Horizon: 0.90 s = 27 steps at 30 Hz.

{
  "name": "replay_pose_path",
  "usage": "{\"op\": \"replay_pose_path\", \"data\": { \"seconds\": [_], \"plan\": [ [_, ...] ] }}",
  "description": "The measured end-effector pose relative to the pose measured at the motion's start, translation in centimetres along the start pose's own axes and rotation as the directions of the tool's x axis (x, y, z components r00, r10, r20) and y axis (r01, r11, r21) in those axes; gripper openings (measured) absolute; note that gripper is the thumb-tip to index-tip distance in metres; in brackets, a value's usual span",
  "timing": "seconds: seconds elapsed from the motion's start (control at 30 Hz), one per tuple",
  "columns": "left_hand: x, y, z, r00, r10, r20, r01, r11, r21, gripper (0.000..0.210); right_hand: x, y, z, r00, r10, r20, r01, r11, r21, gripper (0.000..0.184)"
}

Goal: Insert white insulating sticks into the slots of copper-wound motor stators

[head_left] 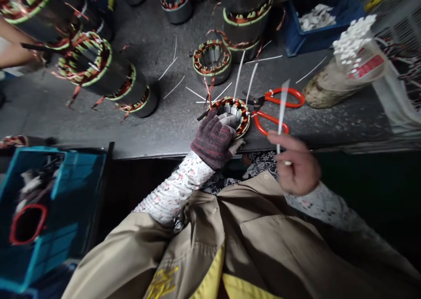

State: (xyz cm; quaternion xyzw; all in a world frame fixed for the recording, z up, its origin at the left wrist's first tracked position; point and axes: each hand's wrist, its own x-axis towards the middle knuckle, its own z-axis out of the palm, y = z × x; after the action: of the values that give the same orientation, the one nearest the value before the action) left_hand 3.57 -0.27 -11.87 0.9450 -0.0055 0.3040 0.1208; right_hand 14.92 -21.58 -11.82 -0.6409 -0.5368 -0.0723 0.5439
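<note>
Bench [171, 134], dark grey and scuffed, spread out beyond both grips in the head view. Leaning rings [121, 77] wound with copper lay left of the left grip, near another person's arm [15, 49]; a taller stack [248, 25] stood beyond it. A blue bin [297, 44] with white scraps [317, 18] and a bundle of white-tipped sticks [332, 82] lay past the right grip, and a turquoise crate [79, 172] sat low, well to the left.

The wound ring [234, 110] sat right under the left grip, at the bench's near edge, its copper coils edged in yellow-green. Two white strips stuck out from its far rim. Red-handled scissors [259, 101] lay just beside it, between the two grips.

The left grip [213, 141], in a dark knitted glove, was closed over the ring's near side, fingers inside the bore. The bare right grip [297, 165] pinched a blurred pale strip [283, 108], upright, between thumb and fingers, apart from the ring.
</note>
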Motion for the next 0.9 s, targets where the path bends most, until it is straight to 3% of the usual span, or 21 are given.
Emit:
{"op": "replay_pose_path", "data": {
  "seconds": [0.07,0.13,0.33,0.53,0.73,0.8,0.9],
  "plan": [
    [-0.1,0.1,0.0,1.0,-0.005,0.0,0.005,1.0,0.025,0.022,-0.9,0.4,0.8,0.977,-0.211,0.024,0.21,0.977,0.019,0.013],
    [-0.1,0.2,0.2,1.0,0.014,-0.006,-0.013,0.999,0.047,0.021,-1.3,0.6,1.2,0.968,-0.249,0.033,0.249,0.969,0.0,0.014],
    [-0.1,0.2,0.3,0.998,0.031,-0.057,-0.024,0.993,0.117,0.022,-0.9,0.0,0.6,0.987,-0.135,0.083,0.137,0.99,-0.026,0.019],
    [-0.3,0.1,0.4,0.999,0.025,-0.032,-0.021,0.995,0.101,0.022,-0.2,-0.7,-0.2,0.993,-0.023,0.12,0.035,0.995,-0.094,0.022],
    [-0.4,0.0,0.5,0.999,0.025,-0.044,-0.019,0.99,0.139,0.023,1.5,0.8,3.1,0.986,0.161,0.041,-0.164,0.982,0.096,0.033],
    [-0.4,0.3,0.3,0.997,0.026,-0.077,-0.019,0.996,0.089,0.021,1.8,1.6,4.5,0.978,0.208,0.009,-0.207,0.963,0.17,0.036],
    [-0.6,0.8,0.3,0.994,-0.101,-0.048,0.098,0.993,-0.067,0.038,1.6,2.0,5.1,0.958,0.288,-0.002,-0.278,0.927,0.25,0.032]
  ]
}}
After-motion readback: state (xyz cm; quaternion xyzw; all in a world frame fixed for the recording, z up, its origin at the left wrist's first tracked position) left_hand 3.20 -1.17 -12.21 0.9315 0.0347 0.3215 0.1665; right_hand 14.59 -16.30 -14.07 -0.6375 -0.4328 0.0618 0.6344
